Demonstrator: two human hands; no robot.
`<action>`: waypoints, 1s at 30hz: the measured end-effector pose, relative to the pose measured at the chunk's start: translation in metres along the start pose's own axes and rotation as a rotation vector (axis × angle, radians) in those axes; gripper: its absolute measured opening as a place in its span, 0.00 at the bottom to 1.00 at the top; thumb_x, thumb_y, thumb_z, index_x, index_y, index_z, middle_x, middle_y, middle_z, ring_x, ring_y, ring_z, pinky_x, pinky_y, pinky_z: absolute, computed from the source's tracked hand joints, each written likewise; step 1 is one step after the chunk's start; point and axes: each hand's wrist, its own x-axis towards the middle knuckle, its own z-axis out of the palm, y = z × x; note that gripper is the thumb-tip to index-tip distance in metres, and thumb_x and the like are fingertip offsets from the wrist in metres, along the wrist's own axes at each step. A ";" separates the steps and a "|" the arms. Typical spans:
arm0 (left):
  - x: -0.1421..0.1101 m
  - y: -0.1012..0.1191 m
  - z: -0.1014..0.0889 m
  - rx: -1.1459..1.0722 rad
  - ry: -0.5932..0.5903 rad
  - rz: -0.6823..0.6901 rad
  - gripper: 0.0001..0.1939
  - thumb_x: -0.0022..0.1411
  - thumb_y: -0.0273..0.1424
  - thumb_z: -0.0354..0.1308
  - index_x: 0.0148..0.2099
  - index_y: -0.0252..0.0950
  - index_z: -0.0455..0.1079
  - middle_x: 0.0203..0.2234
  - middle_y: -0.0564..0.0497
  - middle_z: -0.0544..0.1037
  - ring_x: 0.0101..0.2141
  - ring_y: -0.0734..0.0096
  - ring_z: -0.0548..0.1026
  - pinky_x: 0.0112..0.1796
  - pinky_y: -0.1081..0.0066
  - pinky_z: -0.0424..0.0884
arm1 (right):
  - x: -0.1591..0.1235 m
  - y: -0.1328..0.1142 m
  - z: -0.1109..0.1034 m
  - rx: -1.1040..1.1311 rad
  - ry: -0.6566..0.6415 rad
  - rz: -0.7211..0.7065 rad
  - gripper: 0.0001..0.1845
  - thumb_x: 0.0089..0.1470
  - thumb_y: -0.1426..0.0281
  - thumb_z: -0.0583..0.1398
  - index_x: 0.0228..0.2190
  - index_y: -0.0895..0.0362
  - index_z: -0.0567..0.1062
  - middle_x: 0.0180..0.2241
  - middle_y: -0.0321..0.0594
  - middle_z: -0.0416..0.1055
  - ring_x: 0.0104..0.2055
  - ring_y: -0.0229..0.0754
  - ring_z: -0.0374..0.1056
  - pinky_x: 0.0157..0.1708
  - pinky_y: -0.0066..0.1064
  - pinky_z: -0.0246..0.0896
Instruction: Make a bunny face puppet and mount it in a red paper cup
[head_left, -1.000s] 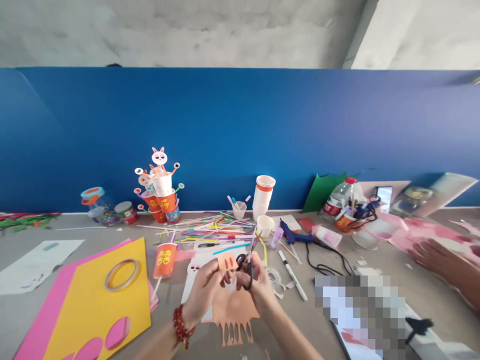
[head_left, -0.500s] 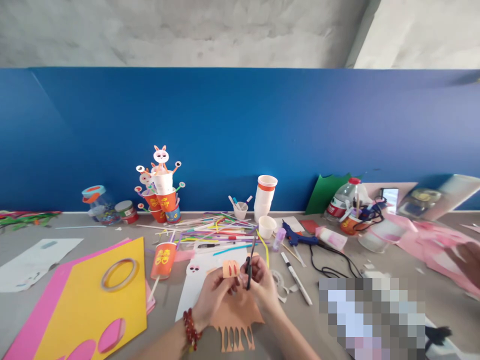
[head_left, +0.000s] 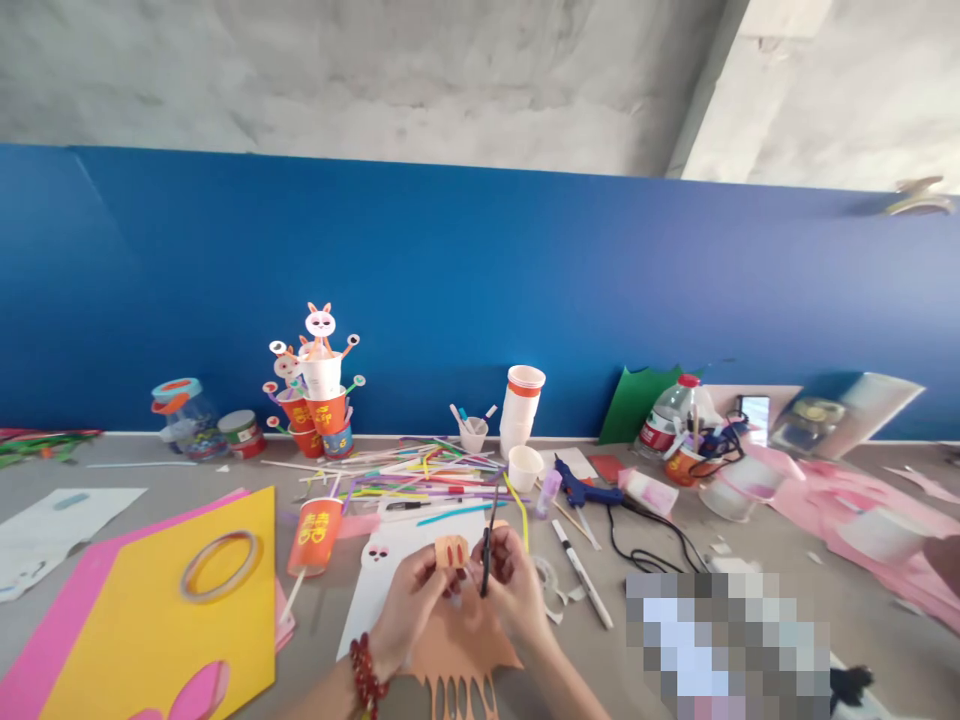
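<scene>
Between the fingertips of my left hand (head_left: pixel 416 595), which wears a red bead bracelet (head_left: pixel 365 672), is a small peach paper piece (head_left: pixel 452 552) with two red oval shapes. My right hand (head_left: pixel 511 590) grips black-handled scissors (head_left: pixel 486 560), blades pointing up and away, close to the piece's right side. Under both hands lies a larger orange-brown paper sheet (head_left: pixel 465 645) with a slotted, fringed near edge. It partly covers a white sheet (head_left: pixel 364 600) bearing a small drawn face.
Left are a yellow sheet (head_left: pixel 97 650), a tape roll (head_left: pixel 218 566) and an orange paper cup (head_left: pixel 315 537). Coloured sticks (head_left: pixel 420 462) lie ahead. Right are a white marker (head_left: pixel 583 575), a blue glue gun (head_left: pixel 585 487) with its cord and another person's hand (head_left: pixel 943 562).
The view has tilted and shifted slightly. My hands keep hold of the paper piece and scissors, with little movement. The other person's hand at right has drawn toward the frame edge.
</scene>
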 end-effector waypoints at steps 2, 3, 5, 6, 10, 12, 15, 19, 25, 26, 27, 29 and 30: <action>0.001 0.002 -0.001 -0.003 0.061 0.029 0.16 0.61 0.41 0.61 0.37 0.32 0.77 0.29 0.47 0.77 0.31 0.65 0.71 0.33 0.71 0.67 | -0.002 0.002 0.002 0.026 -0.007 0.000 0.18 0.48 0.61 0.68 0.29 0.55 0.66 0.25 0.32 0.65 0.25 0.35 0.60 0.24 0.25 0.56; 0.003 0.005 -0.001 -0.008 0.104 0.039 0.15 0.60 0.41 0.61 0.38 0.33 0.77 0.31 0.46 0.77 0.32 0.64 0.72 0.34 0.70 0.67 | -0.005 0.003 0.004 0.062 -0.028 0.019 0.18 0.49 0.59 0.68 0.29 0.55 0.65 0.24 0.31 0.64 0.24 0.34 0.59 0.23 0.24 0.55; 0.007 0.013 -0.003 -0.016 0.190 0.031 0.14 0.58 0.41 0.63 0.38 0.34 0.77 0.33 0.46 0.78 0.35 0.62 0.73 0.37 0.69 0.69 | -0.010 0.005 0.008 0.152 -0.111 0.087 0.21 0.52 0.55 0.66 0.28 0.54 0.63 0.22 0.28 0.60 0.19 0.31 0.56 0.19 0.23 0.52; 0.010 0.017 -0.003 -0.016 0.222 0.018 0.13 0.58 0.40 0.63 0.37 0.35 0.77 0.32 0.46 0.79 0.35 0.61 0.73 0.38 0.69 0.69 | -0.013 0.006 0.011 0.192 -0.164 0.120 0.22 0.53 0.52 0.64 0.28 0.54 0.62 0.21 0.27 0.59 0.17 0.30 0.53 0.17 0.23 0.49; 0.021 0.029 -0.002 -0.032 0.248 0.002 0.10 0.59 0.37 0.62 0.32 0.35 0.76 0.29 0.49 0.78 0.33 0.63 0.74 0.37 0.69 0.69 | -0.022 0.009 0.017 0.203 -0.332 0.152 0.26 0.53 0.45 0.61 0.29 0.54 0.62 0.20 0.28 0.61 0.16 0.29 0.53 0.16 0.22 0.48; 0.023 0.029 0.000 -0.066 0.225 0.010 0.10 0.59 0.37 0.61 0.33 0.35 0.75 0.27 0.50 0.78 0.31 0.64 0.74 0.36 0.69 0.70 | -0.024 0.007 0.018 0.191 -0.363 0.160 0.26 0.53 0.45 0.61 0.29 0.54 0.62 0.20 0.29 0.63 0.16 0.29 0.54 0.16 0.22 0.48; 0.022 0.023 0.004 -0.106 0.195 0.019 0.10 0.60 0.37 0.60 0.32 0.34 0.75 0.26 0.49 0.77 0.30 0.64 0.74 0.36 0.69 0.70 | -0.028 0.004 0.018 0.206 -0.333 0.195 0.27 0.51 0.44 0.62 0.29 0.55 0.63 0.21 0.29 0.63 0.16 0.29 0.54 0.15 0.21 0.49; 0.019 0.019 0.008 -0.179 0.224 0.016 0.10 0.62 0.36 0.59 0.35 0.34 0.75 0.30 0.48 0.78 0.32 0.65 0.74 0.37 0.68 0.70 | -0.032 0.006 0.020 0.239 -0.241 0.234 0.26 0.54 0.45 0.59 0.31 0.55 0.63 0.22 0.29 0.63 0.14 0.27 0.52 0.15 0.20 0.48; 0.018 0.017 0.006 -0.150 0.228 0.015 0.08 0.62 0.34 0.59 0.35 0.35 0.75 0.28 0.50 0.77 0.31 0.67 0.73 0.36 0.71 0.69 | -0.035 0.006 0.022 0.257 -0.283 0.223 0.26 0.53 0.45 0.60 0.28 0.54 0.62 0.20 0.29 0.62 0.14 0.29 0.53 0.13 0.21 0.46; 0.017 0.016 0.007 -0.139 0.226 0.016 0.09 0.62 0.34 0.59 0.33 0.35 0.74 0.27 0.51 0.77 0.31 0.67 0.73 0.36 0.71 0.69 | -0.035 0.004 0.022 0.258 -0.294 0.236 0.26 0.52 0.45 0.61 0.28 0.54 0.62 0.21 0.30 0.62 0.15 0.29 0.54 0.14 0.21 0.47; 0.016 0.015 0.007 -0.136 0.229 0.012 0.09 0.62 0.35 0.59 0.33 0.35 0.74 0.26 0.51 0.76 0.31 0.67 0.73 0.35 0.71 0.69 | -0.035 0.001 0.022 0.259 -0.300 0.248 0.25 0.52 0.45 0.61 0.28 0.54 0.62 0.21 0.30 0.63 0.15 0.30 0.55 0.14 0.21 0.47; 0.014 0.014 0.010 -0.149 0.230 -0.011 0.09 0.62 0.36 0.59 0.34 0.35 0.73 0.26 0.51 0.76 0.31 0.66 0.73 0.35 0.70 0.69 | -0.034 -0.003 0.021 0.254 -0.302 0.258 0.25 0.52 0.46 0.61 0.29 0.53 0.63 0.22 0.30 0.63 0.15 0.30 0.55 0.15 0.22 0.49; 0.013 0.013 0.012 -0.157 0.231 -0.023 0.09 0.62 0.36 0.59 0.35 0.35 0.73 0.26 0.51 0.75 0.31 0.66 0.73 0.36 0.70 0.69 | -0.034 -0.004 0.021 0.249 -0.299 0.258 0.25 0.52 0.46 0.61 0.30 0.53 0.64 0.22 0.30 0.63 0.15 0.30 0.55 0.15 0.22 0.49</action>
